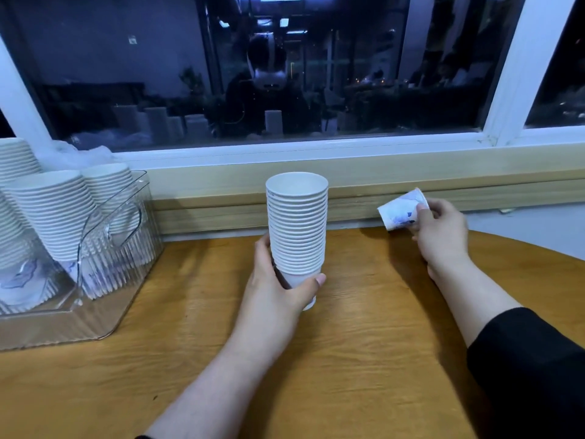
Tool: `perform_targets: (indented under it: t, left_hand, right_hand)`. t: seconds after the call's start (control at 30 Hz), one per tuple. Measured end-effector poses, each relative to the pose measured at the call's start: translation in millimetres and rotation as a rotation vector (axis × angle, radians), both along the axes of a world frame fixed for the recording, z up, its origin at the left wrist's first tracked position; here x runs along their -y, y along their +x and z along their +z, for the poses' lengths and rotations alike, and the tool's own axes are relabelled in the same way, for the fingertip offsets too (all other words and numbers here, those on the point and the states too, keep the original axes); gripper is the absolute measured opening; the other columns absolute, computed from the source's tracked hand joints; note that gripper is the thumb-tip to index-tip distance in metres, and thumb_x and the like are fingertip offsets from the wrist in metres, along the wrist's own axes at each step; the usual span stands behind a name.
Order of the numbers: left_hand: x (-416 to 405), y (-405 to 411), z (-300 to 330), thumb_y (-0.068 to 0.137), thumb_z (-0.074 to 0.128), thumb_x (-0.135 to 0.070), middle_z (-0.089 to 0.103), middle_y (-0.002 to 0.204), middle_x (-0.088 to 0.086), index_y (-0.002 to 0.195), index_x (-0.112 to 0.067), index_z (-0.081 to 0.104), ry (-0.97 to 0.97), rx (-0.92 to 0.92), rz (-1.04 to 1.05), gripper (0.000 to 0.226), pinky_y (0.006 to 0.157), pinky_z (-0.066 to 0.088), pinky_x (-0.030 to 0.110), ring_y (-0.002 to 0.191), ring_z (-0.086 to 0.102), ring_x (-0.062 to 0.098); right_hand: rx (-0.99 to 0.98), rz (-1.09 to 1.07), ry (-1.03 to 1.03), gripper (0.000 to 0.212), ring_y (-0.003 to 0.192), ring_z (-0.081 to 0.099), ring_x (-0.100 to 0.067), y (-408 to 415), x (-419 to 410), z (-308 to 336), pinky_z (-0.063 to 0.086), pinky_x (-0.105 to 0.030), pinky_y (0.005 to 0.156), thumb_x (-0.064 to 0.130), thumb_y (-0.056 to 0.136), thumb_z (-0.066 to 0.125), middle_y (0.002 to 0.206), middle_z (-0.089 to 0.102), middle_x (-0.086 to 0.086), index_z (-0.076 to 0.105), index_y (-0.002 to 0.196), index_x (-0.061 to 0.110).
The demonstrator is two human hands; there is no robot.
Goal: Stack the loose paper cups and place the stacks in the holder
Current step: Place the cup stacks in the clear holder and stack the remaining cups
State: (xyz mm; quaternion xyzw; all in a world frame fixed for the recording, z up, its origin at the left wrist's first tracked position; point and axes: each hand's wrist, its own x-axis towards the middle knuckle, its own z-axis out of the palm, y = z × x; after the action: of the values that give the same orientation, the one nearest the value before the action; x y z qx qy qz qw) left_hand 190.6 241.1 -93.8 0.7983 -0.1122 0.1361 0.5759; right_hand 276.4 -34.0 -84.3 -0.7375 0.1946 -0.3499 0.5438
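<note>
The left hand [278,289] has its grip around the base of an upright tall stack of white paper cups [297,229] on the wooden tabletop [364,343]. To its right, the right hand [441,228] pinches a single white paper cup with blue print [400,210], tipped sideways. Far left of both grips, the clear ribbed plastic holder [126,248] contains leaning cup stacks [52,213].

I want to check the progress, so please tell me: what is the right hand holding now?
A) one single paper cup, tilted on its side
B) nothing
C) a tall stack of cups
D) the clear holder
A: the right hand pinches one single paper cup lying tilted, while the left hand grips the tall stack of cups standing upright on the table.
</note>
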Motion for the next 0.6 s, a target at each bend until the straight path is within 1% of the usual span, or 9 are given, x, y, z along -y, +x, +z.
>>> perform_targets:
  t: [0.1, 0.17, 0.23, 0.3, 0.37, 0.43, 0.47, 0.53, 0.6]
  left_hand:
    - [-2.6, -0.3, -0.5, 0.075, 0.085, -0.02, 0.063, 0.123, -0.02, 0.137, -0.034, 0.041, 0.0, 0.01, 0.015, 0.077, 0.095, 0.05, 0.025, 0.111, 0.06, -0.003]
    - [-4.9, -2.4, 0.0, 0.074, 0.085, -0.02, 0.064, 0.124, -0.019, 0.135, -0.035, 0.043, 0.003, 0.021, 0.022, 0.076, 0.098, 0.051, 0.034, 0.113, 0.06, 0.002]
    - [-7.9, -5.7, 0.6, 0.072, 0.084, -0.021, 0.064, 0.124, -0.018, 0.135, -0.036, 0.044, 0.01, 0.026, 0.021, 0.076, 0.098, 0.051, 0.037, 0.114, 0.06, 0.004]
    - [-12.3, -10.4, 1.5, 0.072, 0.083, -0.021, 0.064, 0.124, -0.018, 0.135, -0.04, 0.044, 0.005, 0.025, 0.029, 0.077, 0.098, 0.05, 0.036, 0.114, 0.059, 0.003]
    - [-15.3, -15.4, 2.3, 0.07, 0.081, -0.022, 0.064, 0.124, -0.017, 0.135, -0.043, 0.044, 0.0, 0.034, 0.049, 0.077, 0.098, 0.051, 0.039, 0.115, 0.06, 0.005]
    - [-19.3, -23.4, 4.8, 0.068, 0.078, -0.026, 0.065, 0.123, -0.015, 0.136, -0.043, 0.043, -0.017, 0.035, 0.067, 0.078, 0.096, 0.051, 0.041, 0.114, 0.061, 0.008]
    - [-22.0, -28.3, 5.8, 0.067, 0.077, -0.03, 0.065, 0.123, -0.015, 0.136, -0.044, 0.042, -0.029, 0.036, 0.073, 0.079, 0.096, 0.051, 0.041, 0.114, 0.061, 0.009]
    - [-26.1, -39.9, 9.1, 0.064, 0.074, -0.036, 0.064, 0.124, -0.016, 0.136, -0.047, 0.042, -0.055, 0.038, 0.08, 0.08, 0.095, 0.052, 0.041, 0.114, 0.061, 0.009]
    - [-37.3, -52.7, 11.7, 0.061, 0.072, -0.04, 0.063, 0.124, -0.018, 0.135, -0.051, 0.041, -0.104, 0.04, 0.105, 0.081, 0.096, 0.052, 0.04, 0.115, 0.061, 0.007]
  right_hand:
    - [0.317, 0.02, -0.036, 0.018, 0.079, 0.061, -0.017, -30.5, -31.1, 37.4, 0.056, -0.051, 0.076, 0.031, 0.102, 0.043, 0.088, 0.063, 0.007, 0.059, 0.104, 0.022]
    - [0.504, 0.107, -0.128, 0.015, 0.079, 0.059, -0.016, -57.6, -59.2, 70.7, 0.054, -0.05, 0.073, 0.028, 0.104, 0.042, 0.087, 0.059, 0.01, 0.057, 0.101, 0.029]
    - [0.622, 0.199, -0.251, 0.015, 0.081, 0.06, -0.023, -85.5, -86.4, 99.9, 0.052, -0.05, 0.072, 0.027, 0.105, 0.043, 0.088, 0.06, 0.01, 0.056, 0.101, 0.035]
    - [0.669, 0.273, -0.362, 0.016, 0.079, 0.059, -0.025, -109.1, -107.7, 118.5, 0.05, -0.048, 0.07, 0.024, 0.105, 0.044, 0.085, 0.06, 0.01, 0.056, 0.102, 0.035]
    - [0.614, 0.354, -0.495, 0.016, 0.08, 0.057, -0.015, -124.6, -120.5, 125.6, 0.049, -0.038, 0.072, 0.021, 0.105, 0.046, 0.086, 0.059, 0.012, 0.059, 0.104, 0.028]
    - [0.488, 0.444, -0.677, 0.017, 0.09, 0.058, -0.008, -131.2, -130.3, 125.3, 0.046, -0.028, 0.08, 0.019, 0.104, 0.047, 0.094, 0.062, 0.01, 0.064, 0.109, 0.021]
    - [0.422, 0.479, -0.776, 0.019, 0.095, 0.058, -0.008, -131.2, -134.7, 123.4, 0.045, -0.027, 0.084, 0.02, 0.103, 0.047, 0.098, 0.063, 0.009, 0.065, 0.111, 0.021]
    - [0.305, 0.572, -0.927, 0.025, 0.099, 0.057, -0.009, -132.8, -143.4, 120.3, 0.044, -0.031, 0.087, 0.027, 0.102, 0.045, 0.101, 0.062, 0.011, 0.066, 0.115, 0.025]
    - [0.232, 0.693, -0.967, 0.03, 0.102, 0.057, -0.009, -139.5, -158.1, 119.0, 0.044, -0.032, 0.089, 0.034, 0.1, 0.044, 0.104, 0.057, 0.013, 0.066, 0.119, 0.029]
